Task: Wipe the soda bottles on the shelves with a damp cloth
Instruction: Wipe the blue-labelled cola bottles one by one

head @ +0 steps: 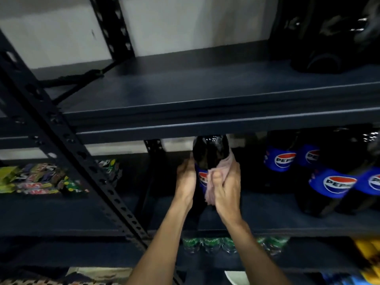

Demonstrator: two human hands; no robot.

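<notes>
A dark Pepsi bottle point(209, 153) with a blue label stands on the middle shelf point(287, 214), its top hidden behind the shelf above. My left hand point(186, 179) grips the bottle's left side. My right hand point(227, 188) presses a pink cloth point(211, 182) against the bottle's front and right side, thumb on the cloth. Several more Pepsi bottles point(329, 182) stand to the right on the same shelf.
The upper shelf point(205, 93) is dark, with a black object point(320, 38) at its right. A slanted black upright point(67, 145) crosses the left. Snack packets point(41, 179) lie at left. Green-capped bottles point(209, 243) sit on the shelf below.
</notes>
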